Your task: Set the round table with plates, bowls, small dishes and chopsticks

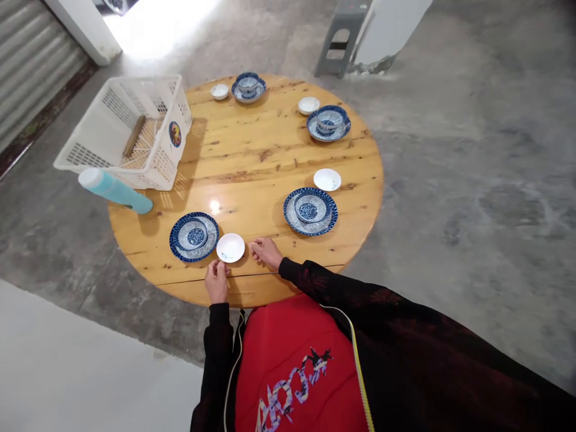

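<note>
A small white saucer (pixel 231 248) lies near the table's front edge. My left hand (pixel 217 281) is at its lower left, fingers curled together close to the rim; I cannot tell whether they touch it. To the saucer's right, my right hand (pixel 266 252) rests low over the wood, a small gap from the rim, fingers curled in with nothing visible in them. Left of the saucer stands a blue-patterned plate (pixel 208 247) with a matching bowl (pixel 192 234) on it. Another patterned plate (pixel 310 227) with a bowl (pixel 311 207) sits right, beyond my right hand.
On the round wooden table (pixel 252 156) are more place settings at the back, a white saucer (pixel 327 179) at the right, and a turquoise bottle (pixel 117 191) at the left. A white plastic basket (pixel 153 165) holds sticks (pixel 134 137). A grey stool (pixel 345 36) stands behind.
</note>
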A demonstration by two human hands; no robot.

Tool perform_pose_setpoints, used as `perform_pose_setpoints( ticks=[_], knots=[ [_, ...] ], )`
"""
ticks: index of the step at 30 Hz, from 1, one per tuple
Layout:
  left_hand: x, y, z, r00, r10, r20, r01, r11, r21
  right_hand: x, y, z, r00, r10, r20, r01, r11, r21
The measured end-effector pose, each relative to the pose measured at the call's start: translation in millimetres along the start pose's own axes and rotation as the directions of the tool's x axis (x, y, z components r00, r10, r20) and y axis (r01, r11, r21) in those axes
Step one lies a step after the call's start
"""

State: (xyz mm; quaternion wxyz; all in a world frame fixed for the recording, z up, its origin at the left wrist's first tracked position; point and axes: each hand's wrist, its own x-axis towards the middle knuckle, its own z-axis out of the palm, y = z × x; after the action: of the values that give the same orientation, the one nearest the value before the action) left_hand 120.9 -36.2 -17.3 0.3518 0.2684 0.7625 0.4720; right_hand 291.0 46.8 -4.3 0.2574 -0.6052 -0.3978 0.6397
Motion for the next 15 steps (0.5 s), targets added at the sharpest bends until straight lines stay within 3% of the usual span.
perform_pose_setpoints(
  ticks=[8,12,15],
  knots=[
    [-43,-8,-27,0.999,-0.007,-0.041,0.01,0.998,0.063,-41,24,-42,0.999,0.046,-0.01,-0.045,0.999,0.027],
    [-60,-4,-19,1.0,0.001,-0.009,0.0,0.994,0.11,-65,36,-48,0.998,0.066,0.001,-0.066,0.998,0.001],
    [-68,-3,-3,0.996,0.026,0.08,-0.038,0.988,0.149,-80,45,-49,0.998,0.056,0.02,-0.055,0.998,-0.041]
  ],
)
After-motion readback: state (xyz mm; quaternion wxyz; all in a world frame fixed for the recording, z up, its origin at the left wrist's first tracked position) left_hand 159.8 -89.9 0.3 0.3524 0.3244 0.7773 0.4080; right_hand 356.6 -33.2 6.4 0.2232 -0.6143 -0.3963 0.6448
